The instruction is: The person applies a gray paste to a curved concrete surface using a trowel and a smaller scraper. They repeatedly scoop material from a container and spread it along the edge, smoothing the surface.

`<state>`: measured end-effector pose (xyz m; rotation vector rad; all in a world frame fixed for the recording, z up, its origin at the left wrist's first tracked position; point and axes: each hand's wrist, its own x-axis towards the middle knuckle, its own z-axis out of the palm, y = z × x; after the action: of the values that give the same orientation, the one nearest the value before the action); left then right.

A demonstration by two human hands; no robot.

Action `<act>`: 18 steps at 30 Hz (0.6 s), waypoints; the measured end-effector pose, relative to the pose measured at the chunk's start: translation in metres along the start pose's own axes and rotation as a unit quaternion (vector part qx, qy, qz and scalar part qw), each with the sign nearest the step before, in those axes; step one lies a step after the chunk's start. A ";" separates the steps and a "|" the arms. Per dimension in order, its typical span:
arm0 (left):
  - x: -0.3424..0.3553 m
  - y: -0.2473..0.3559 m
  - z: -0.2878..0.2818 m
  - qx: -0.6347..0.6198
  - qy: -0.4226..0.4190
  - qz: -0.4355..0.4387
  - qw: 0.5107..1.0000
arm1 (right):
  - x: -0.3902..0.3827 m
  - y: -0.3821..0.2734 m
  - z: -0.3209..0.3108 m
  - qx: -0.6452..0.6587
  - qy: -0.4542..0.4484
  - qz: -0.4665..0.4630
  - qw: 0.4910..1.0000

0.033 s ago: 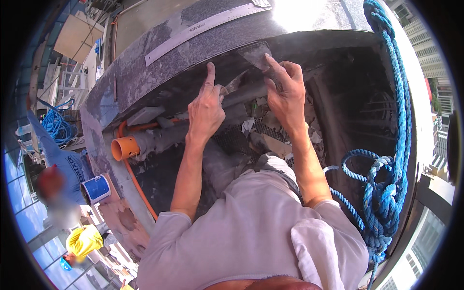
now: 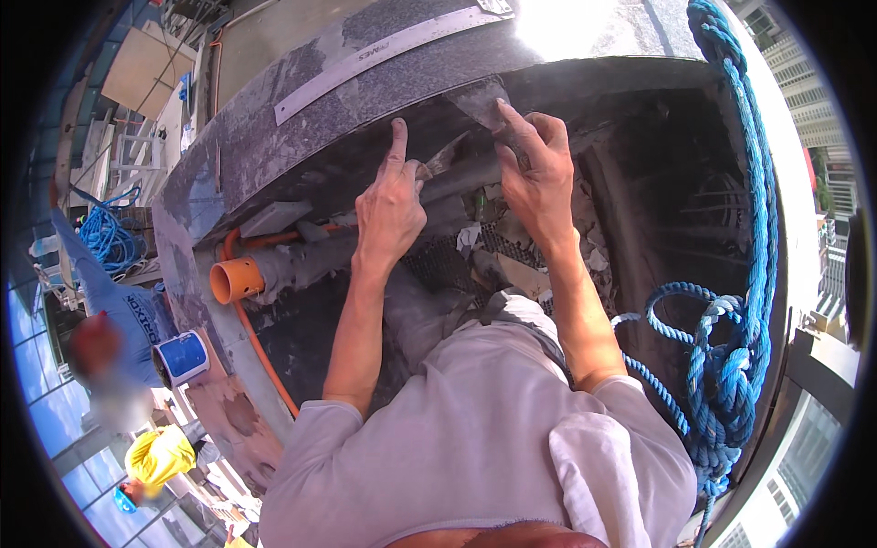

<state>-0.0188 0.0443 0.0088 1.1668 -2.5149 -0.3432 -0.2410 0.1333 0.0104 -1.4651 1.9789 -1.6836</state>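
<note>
Scraper (image 2: 477,102) near twelve o'clock is shifting slightly toward nine, the right hand (image 2: 539,183) gripping it; the left hand (image 2: 391,215), at eleven, is staying put, grasping another scraper (image 2: 446,157).

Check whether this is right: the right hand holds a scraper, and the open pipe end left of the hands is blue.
The colour is wrong: the head view shows the open pipe end is orange. The right hand does hold a scraper.
</note>
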 end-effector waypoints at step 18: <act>0.002 0.000 0.006 -0.016 -0.015 -0.035 0.999 | 0.004 -0.011 0.009 -0.031 0.026 -0.014 0.999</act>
<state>-0.0225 0.0433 0.0033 1.2476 -2.4905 -0.4203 -0.2310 0.1255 0.0185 -1.4916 2.0629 -1.7032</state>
